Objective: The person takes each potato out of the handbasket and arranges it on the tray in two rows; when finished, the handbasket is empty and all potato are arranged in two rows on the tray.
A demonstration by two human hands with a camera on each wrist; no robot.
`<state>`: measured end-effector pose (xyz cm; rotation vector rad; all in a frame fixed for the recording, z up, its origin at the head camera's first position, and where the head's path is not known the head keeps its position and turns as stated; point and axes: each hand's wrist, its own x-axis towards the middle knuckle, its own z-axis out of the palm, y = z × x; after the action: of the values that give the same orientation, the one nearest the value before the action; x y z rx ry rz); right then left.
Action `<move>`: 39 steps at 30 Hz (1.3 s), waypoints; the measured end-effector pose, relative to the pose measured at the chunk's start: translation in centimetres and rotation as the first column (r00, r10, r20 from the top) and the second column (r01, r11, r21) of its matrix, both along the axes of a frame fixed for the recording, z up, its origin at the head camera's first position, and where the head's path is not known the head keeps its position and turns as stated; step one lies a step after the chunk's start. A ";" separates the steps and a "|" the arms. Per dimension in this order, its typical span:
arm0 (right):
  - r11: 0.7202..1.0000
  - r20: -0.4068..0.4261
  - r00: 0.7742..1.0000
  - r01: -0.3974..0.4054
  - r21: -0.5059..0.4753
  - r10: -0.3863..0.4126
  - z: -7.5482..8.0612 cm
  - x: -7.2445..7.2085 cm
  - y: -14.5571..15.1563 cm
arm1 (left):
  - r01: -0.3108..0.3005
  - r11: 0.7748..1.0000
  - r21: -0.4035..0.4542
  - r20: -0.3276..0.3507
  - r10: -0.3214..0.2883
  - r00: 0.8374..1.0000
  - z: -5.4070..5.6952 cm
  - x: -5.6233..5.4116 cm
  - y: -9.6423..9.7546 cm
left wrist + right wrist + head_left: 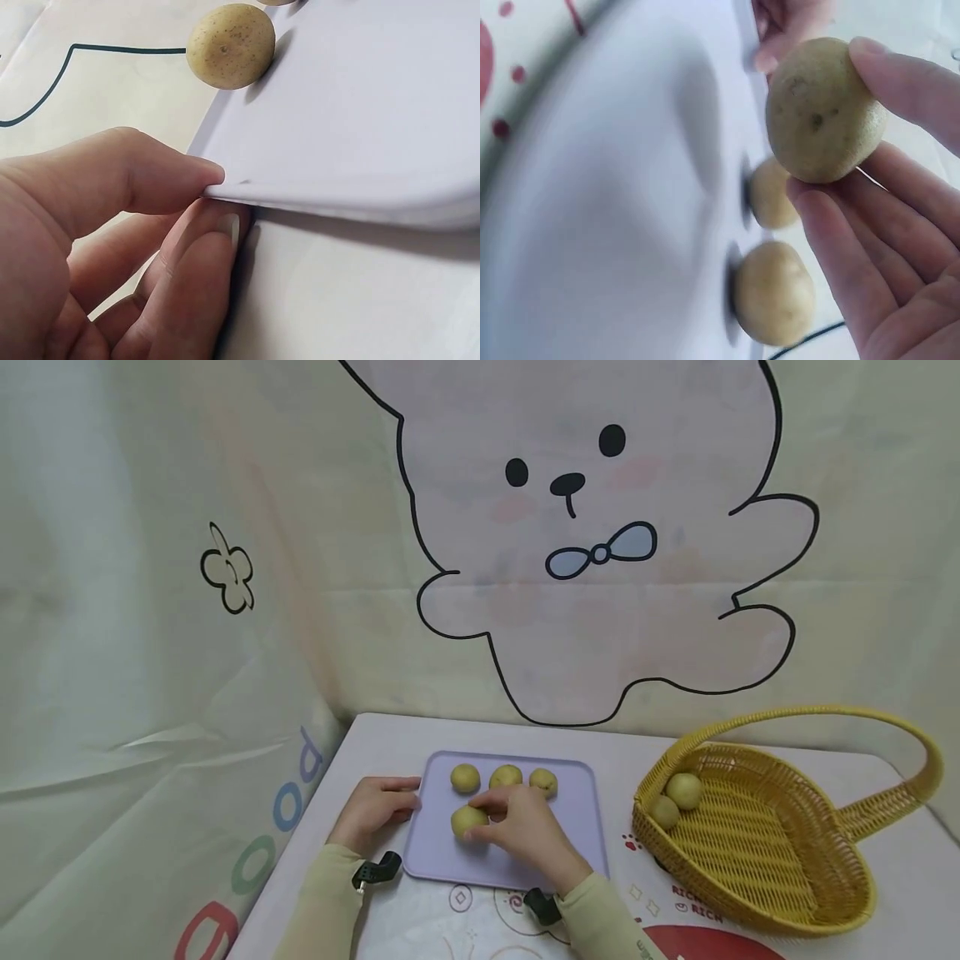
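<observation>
My right hand (525, 828) pinches a round yellow potato (821, 112) between thumb and fingertips, over the left-middle part of a pale lilac tray (540, 860). With its fingertips, my left hand (372, 810) grips the tray's left edge; in the left wrist view one finger lies on top of the rim (315, 204) and others are below it. Along the tray's far side sit three more potatoes: a left one (465, 778), a middle one (506, 775) partly behind my right hand, and a right one (543, 782).
To the right of the tray stands a yellow woven basket (765, 860) with a tall handle. Two potatoes (684, 791) lie at its left end. A printed white cover (427, 918) lies on the table, and a curtain with a cartoon bear (562, 610) hangs behind.
</observation>
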<state>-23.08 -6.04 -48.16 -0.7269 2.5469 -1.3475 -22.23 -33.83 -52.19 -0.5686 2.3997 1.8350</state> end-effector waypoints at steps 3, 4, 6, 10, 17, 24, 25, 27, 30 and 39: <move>1.000 0.016 1.000 -0.003 -0.028 0.004 -0.6 0.3 -0.5 | 0.005 1.000 0.004 0.001 -0.005 1.000 0.0 -0.1 0.2; 0.999 0.032 0.999 -0.003 -0.036 0.004 -0.8 0.4 -0.7 | 0.007 1.000 0.000 -0.002 -0.007 1.000 0.0 -0.1 0.2; 0.999 0.049 0.999 -0.010 -0.050 0.012 -1.1 0.6 -1.0 | 0.002 1.000 0.001 0.001 -0.002 1.000 0.1 -0.1 0.3; 0.999 0.055 0.998 -0.013 -0.051 0.016 -1.5 0.9 -1.4 | 0.004 1.000 0.007 0.000 -0.004 1.000 0.0 0.1 0.5; 0.999 0.015 0.999 -0.032 -0.038 0.033 -2.2 1.1 -1.8 | 0.018 1.000 0.011 -0.005 -0.018 1.000 -0.1 0.2 0.6; 0.999 -0.004 0.999 -0.052 -0.008 0.052 -2.4 0.9 -2.4 | 0.000 1.000 -0.005 -0.001 0.000 1.000 -0.1 0.3 0.1; 0.998 -0.004 0.998 -0.055 -0.005 0.055 -2.4 0.9 -2.5 | -0.001 1.000 -0.006 -0.001 0.001 1.000 -0.1 0.3 0.0; 0.998 0.001 0.998 -0.060 0.005 0.060 -2.5 0.9 -2.5 | 0.004 1.000 -0.009 0.000 -0.004 1.000 -0.2 0.3 -0.1; 0.998 0.009 0.998 -0.064 0.017 0.063 -2.5 0.9 -2.5 | 0.014 1.000 -0.009 0.004 -0.014 1.000 -0.2 0.3 -0.1; 0.997 -0.005 0.997 -0.073 -0.003 0.073 -2.3 0.9 -2.4 | 0.008 1.000 -0.021 -0.001 -0.008 1.000 0.3 0.2 0.2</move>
<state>-22.23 -8.46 -50.43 -0.8167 2.4963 -1.3290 -22.07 -33.61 -51.87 -0.5599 2.4215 1.8090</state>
